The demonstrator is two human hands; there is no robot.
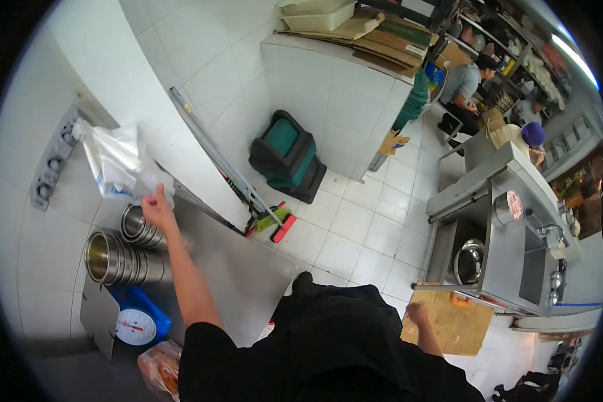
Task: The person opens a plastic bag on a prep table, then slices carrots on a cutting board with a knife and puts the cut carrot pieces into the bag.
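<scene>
My left hand (158, 213) is raised at the wall, its fingers closed on the lower edge of a clear plastic bag (117, 157). The bag hangs from a wall-mounted rack (53, 161) with round holders. Just under this hand, stacked metal pots (110, 258) lie on their sides on a steel table (248, 275). A blue dial scale (137, 325) is nearer to me, beside a plastic bag with orange contents (161, 368). My right hand (419, 313) hangs low at my other side, fingers curled, with nothing visible in it, above flattened cardboard (442, 328) on the floor.
Ahead are a green and black bin (288, 157) and a red broom (283, 228) leaning at the wall edge. To the right stands a steel sink counter (522, 248) with a pot of pink contents (509, 206) and a metal bowl (469, 260). Several people sit beyond.
</scene>
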